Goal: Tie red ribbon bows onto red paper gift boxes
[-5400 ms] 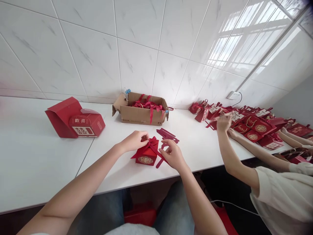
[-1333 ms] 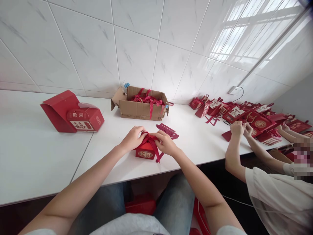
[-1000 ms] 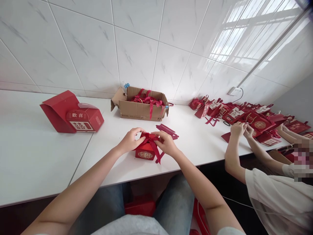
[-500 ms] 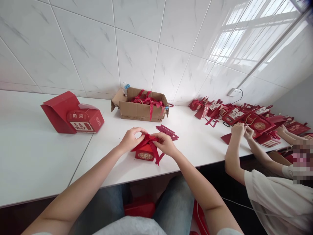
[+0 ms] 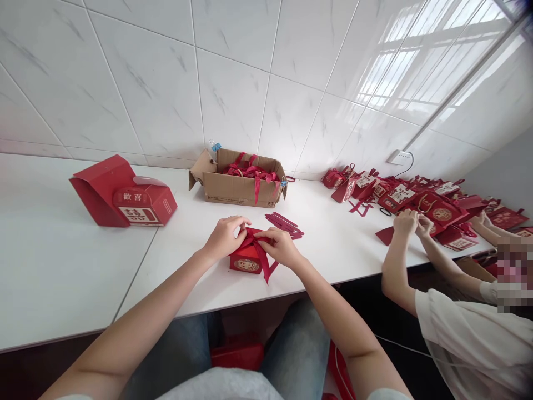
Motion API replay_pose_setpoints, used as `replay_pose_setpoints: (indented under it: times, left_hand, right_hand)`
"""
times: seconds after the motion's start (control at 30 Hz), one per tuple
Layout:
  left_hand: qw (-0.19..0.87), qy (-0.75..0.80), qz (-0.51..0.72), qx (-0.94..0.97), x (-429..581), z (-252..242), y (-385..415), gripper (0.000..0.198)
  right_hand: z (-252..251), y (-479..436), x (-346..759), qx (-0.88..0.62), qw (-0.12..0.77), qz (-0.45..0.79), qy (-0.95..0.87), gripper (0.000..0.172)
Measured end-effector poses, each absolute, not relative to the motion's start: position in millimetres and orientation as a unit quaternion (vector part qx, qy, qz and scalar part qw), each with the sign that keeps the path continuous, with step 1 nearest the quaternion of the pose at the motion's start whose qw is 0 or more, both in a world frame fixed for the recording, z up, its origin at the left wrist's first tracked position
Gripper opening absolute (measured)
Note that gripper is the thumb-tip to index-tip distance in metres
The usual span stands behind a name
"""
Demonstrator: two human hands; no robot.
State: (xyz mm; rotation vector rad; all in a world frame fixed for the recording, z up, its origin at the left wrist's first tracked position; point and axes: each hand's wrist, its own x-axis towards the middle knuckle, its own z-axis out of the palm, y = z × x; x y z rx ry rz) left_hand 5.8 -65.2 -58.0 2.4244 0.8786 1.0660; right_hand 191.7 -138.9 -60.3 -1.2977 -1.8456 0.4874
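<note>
Shifted inward since the first frame, the right hand (image 5: 278,244) pinches the red bow (image 5: 264,263); the left hand (image 5: 225,240) curves narrowly opposite, its grip unclear. Below the bow, a small red box (image 5: 245,263) sits on the bench (image 5: 328,244). Dark red strips (image 5: 285,223) lie just behind, then a cardboard carton (image 5: 237,191).

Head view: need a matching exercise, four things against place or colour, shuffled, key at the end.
1. Small box
2. Carton
3. Strips
4. Outlet

A. White, at the wall
B. Dark red, lying on the table
C. Between the left hand and the right hand
D. Brown, holding red ribbons

Pairs: 1-C, 2-D, 3-B, 4-A
</note>
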Motion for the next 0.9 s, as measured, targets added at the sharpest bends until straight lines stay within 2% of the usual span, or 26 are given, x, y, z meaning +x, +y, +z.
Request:
replay_pose_setpoints:
  times: [0.13,0.47,0.9]
  left_hand:
    - [0.154,0.303,0.375,0.862,6.2,-59.4,-65.6,0.020]
    - [0.142,0.347,0.387,0.842,5.0,-65.1,-70.0,0.021]
    - [0.199,0.314,0.371,0.851,4.6,-53.9,-66.3,0.013]
  right_hand:
    - [-61.0,-139.3,191.6,-0.503,0.393,0.182,-0.748,0.027]
    - [-60.3,-142.8,193.4,-0.494,0.340,0.220,-0.770,0.044]
    - [-56.9,-142.6,190.8,-0.491,0.387,0.219,-0.749,0.033]
